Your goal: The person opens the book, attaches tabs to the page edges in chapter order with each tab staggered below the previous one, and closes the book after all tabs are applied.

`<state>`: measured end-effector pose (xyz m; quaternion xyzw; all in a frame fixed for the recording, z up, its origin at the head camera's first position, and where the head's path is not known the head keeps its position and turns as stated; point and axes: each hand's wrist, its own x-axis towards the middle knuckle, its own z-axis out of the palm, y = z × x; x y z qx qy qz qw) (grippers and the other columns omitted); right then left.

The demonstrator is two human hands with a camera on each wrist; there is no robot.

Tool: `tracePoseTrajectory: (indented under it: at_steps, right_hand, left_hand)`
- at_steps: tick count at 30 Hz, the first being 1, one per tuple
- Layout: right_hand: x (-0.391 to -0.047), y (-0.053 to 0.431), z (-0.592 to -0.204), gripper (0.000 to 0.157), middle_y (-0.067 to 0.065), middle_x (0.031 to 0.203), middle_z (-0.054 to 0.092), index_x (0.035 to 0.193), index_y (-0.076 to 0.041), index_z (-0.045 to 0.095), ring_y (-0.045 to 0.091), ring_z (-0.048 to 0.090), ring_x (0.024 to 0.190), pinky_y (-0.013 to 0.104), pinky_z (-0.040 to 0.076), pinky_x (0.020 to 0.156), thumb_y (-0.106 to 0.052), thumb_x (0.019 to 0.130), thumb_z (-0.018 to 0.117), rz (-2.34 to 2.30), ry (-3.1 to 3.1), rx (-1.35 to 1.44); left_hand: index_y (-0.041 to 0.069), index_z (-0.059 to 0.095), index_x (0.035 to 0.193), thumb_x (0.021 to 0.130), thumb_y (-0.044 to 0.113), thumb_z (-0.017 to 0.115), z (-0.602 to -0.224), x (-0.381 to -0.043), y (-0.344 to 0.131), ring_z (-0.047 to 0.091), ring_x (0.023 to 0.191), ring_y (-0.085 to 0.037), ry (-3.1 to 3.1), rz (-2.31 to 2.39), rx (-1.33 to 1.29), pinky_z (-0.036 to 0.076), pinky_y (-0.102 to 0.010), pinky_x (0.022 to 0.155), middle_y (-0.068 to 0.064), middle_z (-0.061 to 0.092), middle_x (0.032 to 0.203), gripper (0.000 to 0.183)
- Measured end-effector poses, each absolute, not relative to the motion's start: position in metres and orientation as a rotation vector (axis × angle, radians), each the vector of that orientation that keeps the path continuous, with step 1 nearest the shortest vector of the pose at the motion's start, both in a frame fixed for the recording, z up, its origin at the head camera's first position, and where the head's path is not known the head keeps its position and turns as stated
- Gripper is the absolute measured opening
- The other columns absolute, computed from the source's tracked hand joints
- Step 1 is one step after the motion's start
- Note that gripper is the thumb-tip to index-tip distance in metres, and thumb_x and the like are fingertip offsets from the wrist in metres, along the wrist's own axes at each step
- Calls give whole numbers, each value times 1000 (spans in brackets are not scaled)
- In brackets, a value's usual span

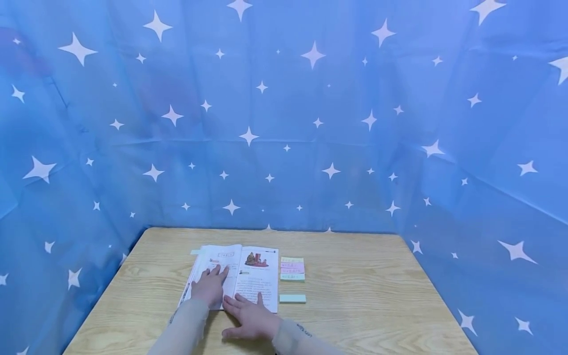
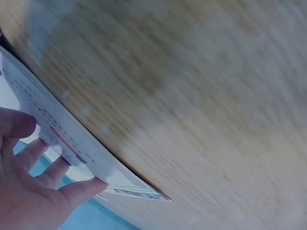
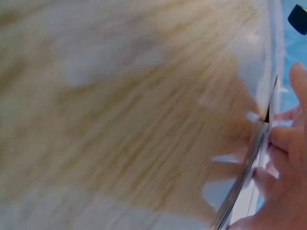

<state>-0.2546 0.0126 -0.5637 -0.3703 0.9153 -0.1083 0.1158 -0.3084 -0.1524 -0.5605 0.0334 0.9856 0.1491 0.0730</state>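
Observation:
An open book (image 1: 255,288) with printed text and a coloured picture lies on the wooden table. My left hand (image 1: 209,287) rests on its left page with the fingers spread. In the left wrist view, those fingertips touch the printed page (image 2: 57,120) along the book's outer part. My right hand (image 1: 252,318) lies over the lower part of the right page, fingers spread and thumb out to the left, beyond the bottom edge. The right wrist view shows the right hand (image 3: 288,158) at the book's edge (image 3: 242,177), seen nearly side-on.
Right of the book sits a row of yellow, pink and green sticky notes (image 1: 292,269) with handwriting. A separate pale green sticky pad (image 1: 292,299) lies below them. A pale tab (image 1: 195,252) sticks out at the book's upper left. Blue star-patterned curtains (image 1: 284,98) surround the wooden table (image 1: 377,296).

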Motion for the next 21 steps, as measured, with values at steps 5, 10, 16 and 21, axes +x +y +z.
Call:
tracePoseTrajectory:
  at_steps: [5, 10, 16, 21]
  right_hand:
    - [-249, 13, -562, 70, -21, 142, 11, 139, -32, 21, 12, 14, 131, 67, 18, 91, -67, 80, 33, -317, 2642, -1104]
    - [-242, 26, -564, 66, -20, 143, 12, 139, -32, 19, 12, 12, 132, 65, 16, 94, -63, 83, 32, -347, 2577, -1162]
    - [-233, 58, -562, 62, -12, 144, 18, 139, -26, 27, 14, 15, 131, 56, 19, 99, -59, 86, 32, -349, 2584, -1182]
    - [-221, 83, -561, 65, -6, 144, 19, 139, -20, 27, 18, 15, 131, 49, 21, 102, -59, 87, 31, -353, 2582, -1235]
  left_hand:
    - [23, 38, 134, 84, 13, 46, -563, -304, -154, 21, 124, -44, 2974, 443, 107, 12, -74, 84, -9, 30, 140, 51]
    - [21, 40, 133, 86, 12, 42, -565, -299, -149, 24, 123, -44, 2967, 428, 115, 15, -74, 84, -10, 33, 139, 49]
    - [22, 37, 135, 88, 11, 37, -568, -300, -146, 25, 124, -41, 2993, 400, 152, 19, -72, 85, -9, 32, 139, 48]
    - [23, 37, 135, 86, 10, 38, -565, -302, -154, 24, 124, -41, 2994, 399, 136, 19, -72, 85, -8, 31, 140, 50]
